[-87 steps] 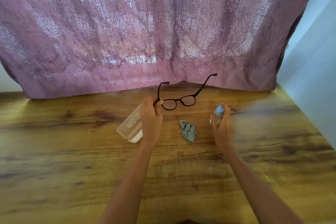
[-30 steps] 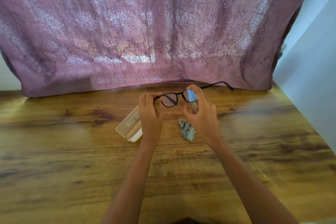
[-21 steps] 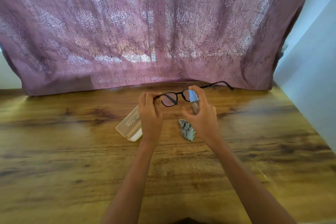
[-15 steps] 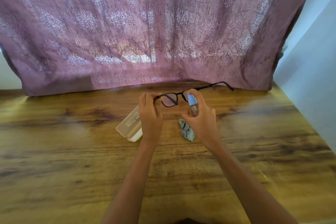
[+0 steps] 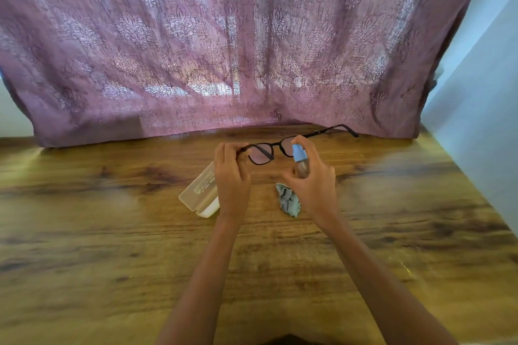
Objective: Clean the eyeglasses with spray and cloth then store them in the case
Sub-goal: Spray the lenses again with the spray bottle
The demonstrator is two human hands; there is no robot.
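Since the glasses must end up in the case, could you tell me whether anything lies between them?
Nothing visible does. The left hand holds the eyeglasses close by the open case, though that hand hides most of its inside. The grey cloth lies apart from it.

Your counter (image 5: 112,246) shows knotty wood grain with a soft sheen. Your glasses (image 5: 262,152) have matt black frames, your bottle (image 5: 300,161) is clear plastic, your cloth (image 5: 288,200) soft fabric, your case (image 5: 200,192) frosted plastic, the curtain (image 5: 224,50) coarse-woven.

Curled hands: left (image 5: 232,176), right (image 5: 315,186)
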